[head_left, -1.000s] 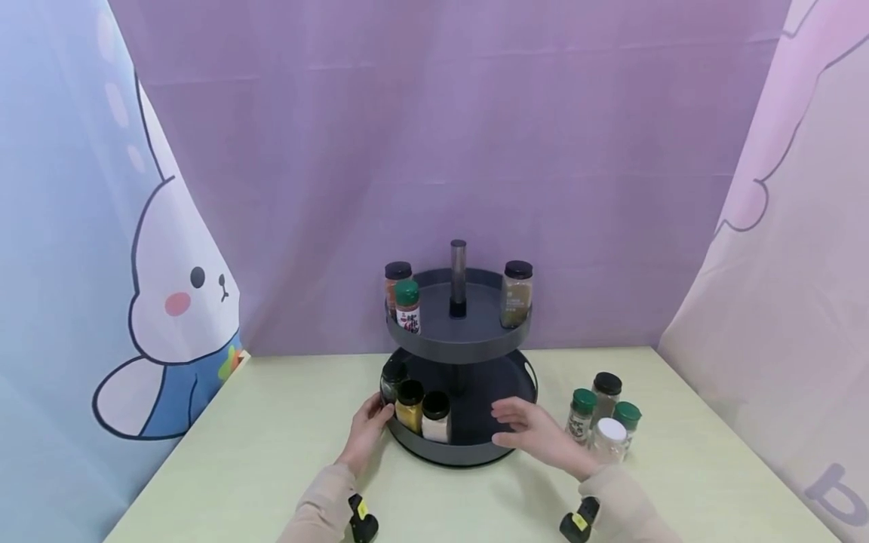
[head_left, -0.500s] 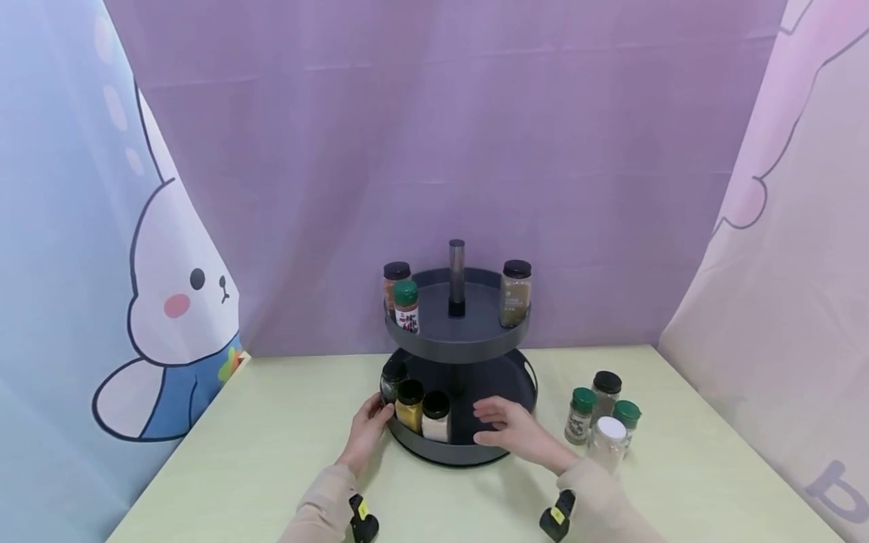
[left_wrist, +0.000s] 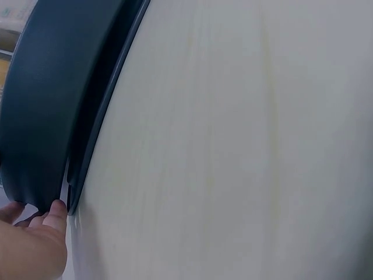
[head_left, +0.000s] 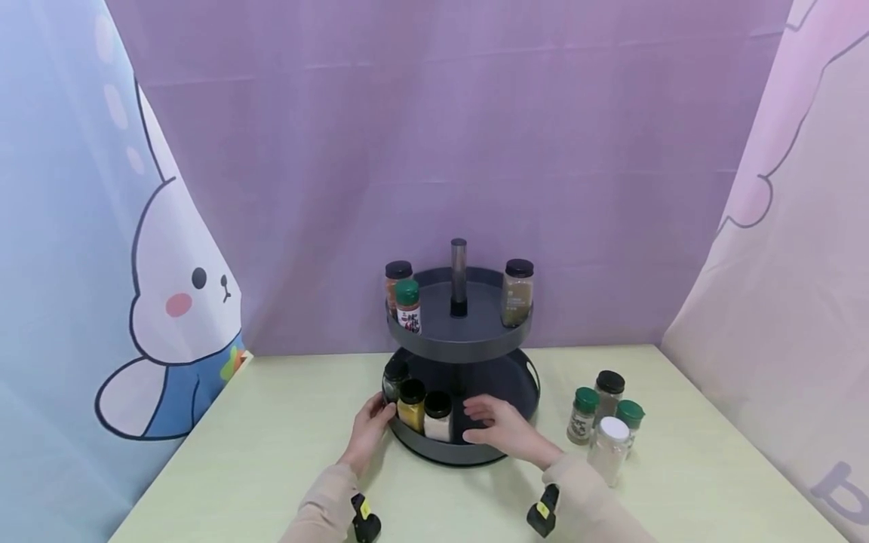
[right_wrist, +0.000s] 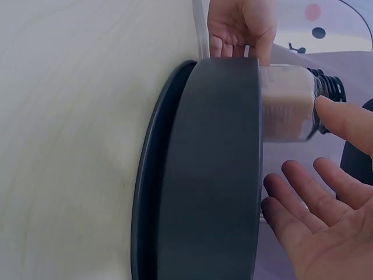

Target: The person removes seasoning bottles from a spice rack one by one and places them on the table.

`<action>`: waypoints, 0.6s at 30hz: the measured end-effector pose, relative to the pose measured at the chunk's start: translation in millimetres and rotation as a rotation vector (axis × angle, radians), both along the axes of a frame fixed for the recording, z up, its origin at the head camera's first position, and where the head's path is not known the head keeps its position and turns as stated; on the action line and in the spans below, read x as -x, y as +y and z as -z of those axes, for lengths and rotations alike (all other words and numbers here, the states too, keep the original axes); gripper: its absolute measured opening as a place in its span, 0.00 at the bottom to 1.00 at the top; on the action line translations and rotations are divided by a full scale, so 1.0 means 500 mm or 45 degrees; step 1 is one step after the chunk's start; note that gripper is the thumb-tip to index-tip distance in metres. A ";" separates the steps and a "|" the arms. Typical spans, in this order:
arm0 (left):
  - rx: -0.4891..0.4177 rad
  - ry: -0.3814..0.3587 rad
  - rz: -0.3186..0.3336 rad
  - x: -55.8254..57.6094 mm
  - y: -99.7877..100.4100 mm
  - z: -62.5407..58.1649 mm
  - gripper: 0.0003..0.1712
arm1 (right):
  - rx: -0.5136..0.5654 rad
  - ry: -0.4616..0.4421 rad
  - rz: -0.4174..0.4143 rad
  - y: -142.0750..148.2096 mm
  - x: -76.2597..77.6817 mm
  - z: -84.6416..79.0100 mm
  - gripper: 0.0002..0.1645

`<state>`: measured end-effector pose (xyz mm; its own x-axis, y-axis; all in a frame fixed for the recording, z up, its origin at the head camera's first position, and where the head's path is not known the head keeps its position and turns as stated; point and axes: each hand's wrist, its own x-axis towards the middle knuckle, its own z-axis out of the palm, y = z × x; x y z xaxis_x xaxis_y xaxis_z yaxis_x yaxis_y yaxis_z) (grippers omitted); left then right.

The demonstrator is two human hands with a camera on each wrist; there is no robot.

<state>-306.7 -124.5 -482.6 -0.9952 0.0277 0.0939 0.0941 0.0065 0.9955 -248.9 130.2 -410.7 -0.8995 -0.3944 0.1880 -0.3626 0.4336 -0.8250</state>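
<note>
A dark grey two-tier turntable spice rack (head_left: pixel 453 453) stands on the table. My left hand (head_left: pixel 367 434) grips the left edge of its lower tier; in the left wrist view its fingertips (left_wrist: pixel 56 210) meet the tray wall. Over the lower tier's right front my right hand (head_left: pixel 505 431) hovers with spread, relaxed fingers, holding nothing. Just left of it stands a black-lidded jar of pale powder (head_left: pixel 437 427). In the right wrist view the thumb is near that jar's lid (right_wrist: pixel 322 99); contact cannot be told. A yellow spice jar (head_left: pixel 410 415) and a dark jar (head_left: pixel 394 386) stand farther left.
The upper tier holds a green-capped bottle (head_left: pixel 409 320), a reddish jar (head_left: pixel 394 290) behind it and a brown spice jar (head_left: pixel 518 298) at right. Several more bottles, including a white-lidded jar (head_left: pixel 609 452), cluster on the table (head_left: pixel 686 452) to the right.
My right hand has moved left over the lower tier, closer to the pale powder jar. The left hand has stayed at the rack's edge, and the jars stand where they were.
</note>
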 end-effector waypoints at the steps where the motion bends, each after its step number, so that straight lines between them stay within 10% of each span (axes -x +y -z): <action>1: 0.000 -0.001 0.000 0.000 0.000 0.001 0.34 | -0.005 0.001 0.001 -0.003 0.001 0.001 0.29; 18: 0.019 0.014 -0.010 -0.002 -0.001 -0.003 0.33 | 0.075 0.084 0.069 -0.054 0.018 0.023 0.30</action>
